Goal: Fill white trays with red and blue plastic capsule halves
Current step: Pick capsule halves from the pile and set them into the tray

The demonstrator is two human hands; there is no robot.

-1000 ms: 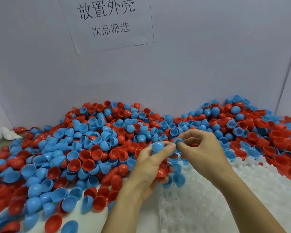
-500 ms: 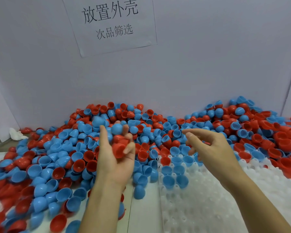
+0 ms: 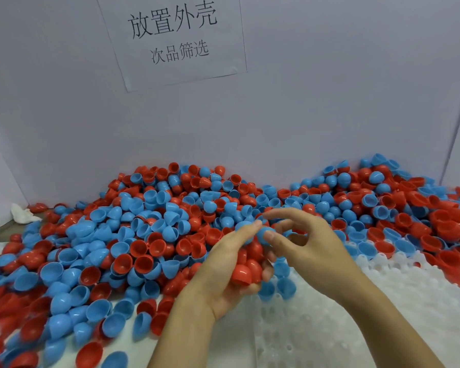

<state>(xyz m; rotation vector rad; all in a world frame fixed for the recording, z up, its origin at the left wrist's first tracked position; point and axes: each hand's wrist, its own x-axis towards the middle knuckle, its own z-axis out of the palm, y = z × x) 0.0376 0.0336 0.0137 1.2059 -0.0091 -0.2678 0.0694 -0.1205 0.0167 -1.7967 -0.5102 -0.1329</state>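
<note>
A big heap of red and blue capsule halves (image 3: 154, 235) covers the table from left to right against the back wall. My left hand (image 3: 223, 269) cups a handful of red halves (image 3: 243, 273) and some blue ones, palm up, at the centre. My right hand (image 3: 300, 245) meets it from the right, thumb and forefinger pinching a blue half (image 3: 263, 233) at the left hand's fingertips. The white tray (image 3: 316, 328) with round pockets lies below and right of the hands. A few blue halves (image 3: 286, 286) sit in its near pockets.
A purple-grey wall stands behind the heap, with a paper sign (image 3: 174, 38) of printed characters taped on it. A crumpled white cloth (image 3: 21, 213) lies at the far left. Loose halves spill towards the front left edge.
My left hand has come down and right from its raised position with its handful. My right hand has closed in and now pinches a blue half at the left fingertips.
</note>
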